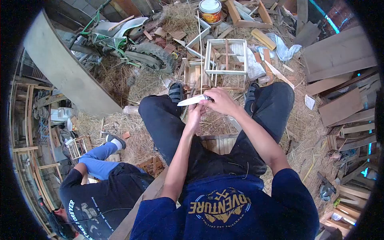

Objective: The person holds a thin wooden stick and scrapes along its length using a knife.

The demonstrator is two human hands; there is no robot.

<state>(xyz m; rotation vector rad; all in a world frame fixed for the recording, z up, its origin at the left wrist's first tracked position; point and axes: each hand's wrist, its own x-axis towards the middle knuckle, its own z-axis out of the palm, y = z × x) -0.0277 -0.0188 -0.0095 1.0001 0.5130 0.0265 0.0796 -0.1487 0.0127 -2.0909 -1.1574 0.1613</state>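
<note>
A knife (193, 100) with a pale, wide blade points to the left in front of my knees. My right hand (221, 101) is closed around its dark handle. Just below the blade, my left hand (195, 113) has its fingers bent together by a thin light wooden stick (201, 82), which runs up and away from me. Whether those fingers grip the stick is partly hidden. Beyond my hands, a white-edged wooden frame (226, 73) stands on the straw.
A co-worker (105, 192) sits at the lower left. Further off are a paint can (210, 11), a wheel (154, 57) and a wooden box frame (250, 23). A large board (72, 66) leans at the left; planks (343, 106) pile up at the right.
</note>
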